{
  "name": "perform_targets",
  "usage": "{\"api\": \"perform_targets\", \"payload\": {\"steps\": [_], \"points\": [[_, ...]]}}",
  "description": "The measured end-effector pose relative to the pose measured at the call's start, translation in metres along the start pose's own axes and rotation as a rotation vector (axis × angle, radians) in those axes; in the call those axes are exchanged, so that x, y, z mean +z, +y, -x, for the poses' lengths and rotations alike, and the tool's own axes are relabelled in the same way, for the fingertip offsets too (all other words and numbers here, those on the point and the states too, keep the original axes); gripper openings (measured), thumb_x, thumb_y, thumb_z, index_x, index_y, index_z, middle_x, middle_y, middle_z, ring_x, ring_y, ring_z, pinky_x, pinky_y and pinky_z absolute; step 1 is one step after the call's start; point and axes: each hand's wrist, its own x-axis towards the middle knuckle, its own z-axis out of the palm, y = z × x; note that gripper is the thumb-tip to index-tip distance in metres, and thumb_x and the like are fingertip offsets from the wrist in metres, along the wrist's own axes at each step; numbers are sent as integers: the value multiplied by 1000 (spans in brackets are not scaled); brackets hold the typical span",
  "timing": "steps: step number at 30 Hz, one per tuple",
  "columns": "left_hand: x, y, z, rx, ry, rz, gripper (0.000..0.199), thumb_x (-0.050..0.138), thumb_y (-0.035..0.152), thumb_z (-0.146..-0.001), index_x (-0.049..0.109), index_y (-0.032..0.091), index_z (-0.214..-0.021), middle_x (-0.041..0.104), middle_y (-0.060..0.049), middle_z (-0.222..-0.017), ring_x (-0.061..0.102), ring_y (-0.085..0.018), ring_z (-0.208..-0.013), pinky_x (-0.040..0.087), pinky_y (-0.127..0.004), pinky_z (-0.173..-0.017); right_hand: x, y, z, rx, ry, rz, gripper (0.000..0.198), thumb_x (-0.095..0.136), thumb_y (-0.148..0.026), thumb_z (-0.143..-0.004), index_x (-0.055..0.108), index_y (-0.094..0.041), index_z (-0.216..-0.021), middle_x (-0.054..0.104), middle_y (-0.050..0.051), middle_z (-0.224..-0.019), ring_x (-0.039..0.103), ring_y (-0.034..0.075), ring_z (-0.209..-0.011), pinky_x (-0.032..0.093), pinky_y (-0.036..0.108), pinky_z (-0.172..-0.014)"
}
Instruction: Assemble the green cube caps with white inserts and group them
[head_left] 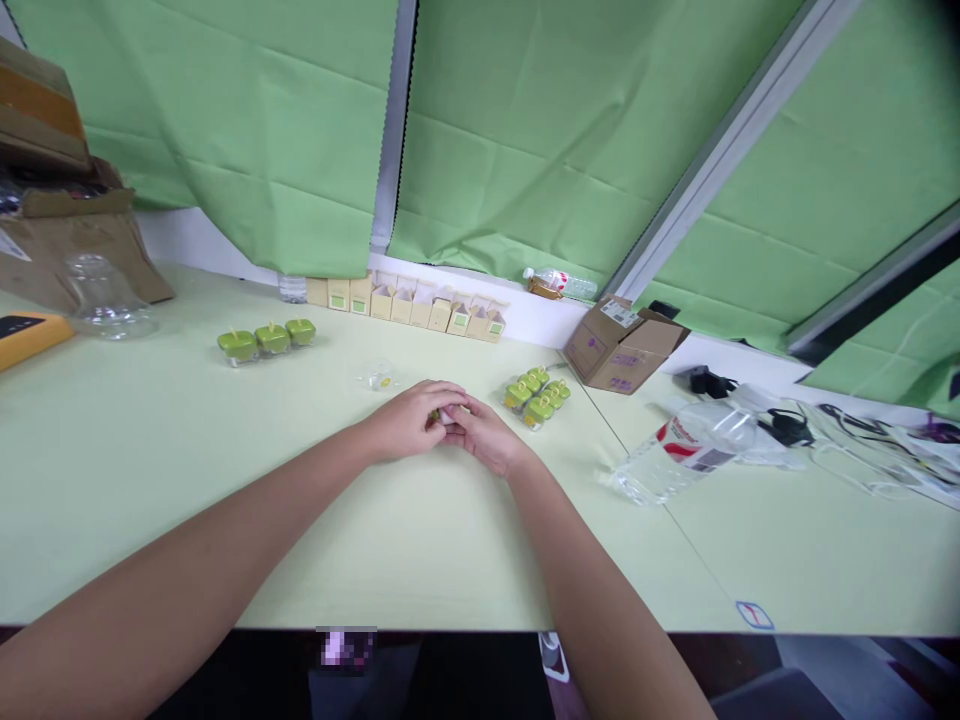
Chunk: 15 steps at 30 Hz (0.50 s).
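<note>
My left hand (412, 420) and my right hand (481, 430) meet above the middle of the table, fingers curled together around a small thing with green and white parts (445, 416). Most of it is hidden by the fingers. Just behind my left hand lie small clear pieces (380, 377), one with a yellow spot. To the right of my hands stands a cluster of several small clear containers with green tops (537, 396) and pale loops. Three similar green-topped containers (271, 339) stand in a row at the left.
Small open cartons (427, 306) line the wall. A bottle (562, 283) lies on the ledge. At right are a cardboard box (624, 345), a large clear bottle (682, 450) and cables (862, 440). Boxes (82, 235), a clear jar (109, 300) and an orange-yellow object (37, 340) sit left.
</note>
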Motion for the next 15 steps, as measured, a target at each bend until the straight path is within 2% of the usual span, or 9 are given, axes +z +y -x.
{"api": "perform_targets", "payload": {"steps": [7, 11, 15], "points": [[-2, -8, 1, -41, 10, 45, 53, 50, 10, -76, 65, 27, -125, 56, -5, -138, 52, -23, -128, 43, -38, -110, -3, -3, 0, 74, -55, 60, 33, 75, -39, -81, 62, -18, -104, 67, 1, -78, 65, 12, -67, 56, 27, -67], [-2, -8, 0, -27, -6, 106, 55, 47, 7, -76, 65, 25, -124, 56, -6, -139, 59, -21, -118, 49, -35, -102, 1, -4, 0, 71, -5, 81, 29, 75, -37, -79, 61, -18, -97, 64, 0, -72, 62, 12, -61, 53, 25, -60], [-2, -7, -2, -4, -11, 117, 55, 46, 5, -76, 65, 24, -124, 56, -7, -139, 59, -21, -120, 49, -34, -102, 6, -6, 0, 79, 40, 81, 26, 74, -33, -77, 60, -18, -92, 62, 0, -68, 59, 12, -58, 50, 24, -54]]}}
